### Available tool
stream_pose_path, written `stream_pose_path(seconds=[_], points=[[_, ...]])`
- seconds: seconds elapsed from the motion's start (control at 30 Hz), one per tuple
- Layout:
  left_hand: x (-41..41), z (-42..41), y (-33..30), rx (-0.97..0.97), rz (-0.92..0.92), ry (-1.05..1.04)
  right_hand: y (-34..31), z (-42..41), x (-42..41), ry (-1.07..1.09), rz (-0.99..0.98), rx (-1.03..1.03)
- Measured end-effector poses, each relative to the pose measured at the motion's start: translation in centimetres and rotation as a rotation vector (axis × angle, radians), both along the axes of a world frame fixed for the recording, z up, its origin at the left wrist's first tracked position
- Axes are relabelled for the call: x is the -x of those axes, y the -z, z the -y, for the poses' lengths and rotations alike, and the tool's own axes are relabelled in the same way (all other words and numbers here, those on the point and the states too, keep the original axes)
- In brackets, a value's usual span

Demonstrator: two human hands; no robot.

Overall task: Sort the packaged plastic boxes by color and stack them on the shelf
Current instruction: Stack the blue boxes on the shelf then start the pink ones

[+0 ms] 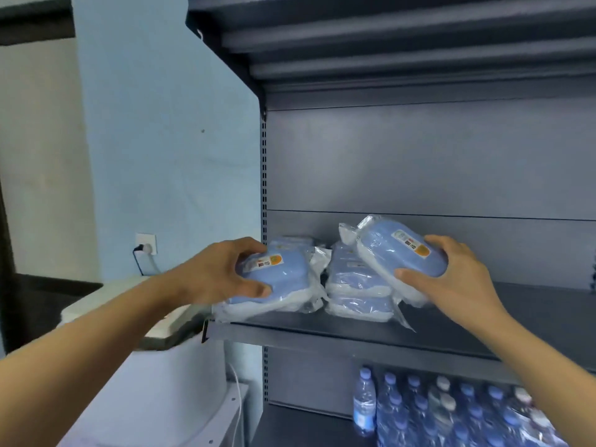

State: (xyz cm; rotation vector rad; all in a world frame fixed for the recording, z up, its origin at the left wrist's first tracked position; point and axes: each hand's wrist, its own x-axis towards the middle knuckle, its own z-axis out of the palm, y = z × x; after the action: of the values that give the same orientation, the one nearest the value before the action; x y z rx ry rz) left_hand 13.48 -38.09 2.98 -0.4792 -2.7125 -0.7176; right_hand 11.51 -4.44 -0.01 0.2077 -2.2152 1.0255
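Observation:
My left hand (222, 272) grips a light-blue plastic box in clear wrap (277, 275) that rests on the left end of the grey shelf board (371, 333). My right hand (451, 279) holds a second wrapped blue box (396, 250), tilted, leaning on top of a stack of wrapped blue boxes (358, 285) in the middle of the shelf. More wrapped blue boxes (290, 241) lie behind the left one. Each held box has a white and orange label on its lid.
The shelf's right part (532, 304) is bare grey metal. Several water bottles (451, 411) fill the shelf below. A white appliance (154, 382) stands left of the shelf unit, with a wall socket (145, 244) behind it.

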Motion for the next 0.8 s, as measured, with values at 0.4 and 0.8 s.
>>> stream_pose_path(seconds=[0.4, 0.8], points=[[21.6, 2.1, -4.2, -0.044, 0.135, 0.201, -2.2, 4.7, 7.7, 0.195, -0.036, -0.014], [30.0, 2.2, -1.5, -0.041, 0.213, 0.291, -2.0, 6.8, 10.3, 0.291, -0.034, -0.071]])
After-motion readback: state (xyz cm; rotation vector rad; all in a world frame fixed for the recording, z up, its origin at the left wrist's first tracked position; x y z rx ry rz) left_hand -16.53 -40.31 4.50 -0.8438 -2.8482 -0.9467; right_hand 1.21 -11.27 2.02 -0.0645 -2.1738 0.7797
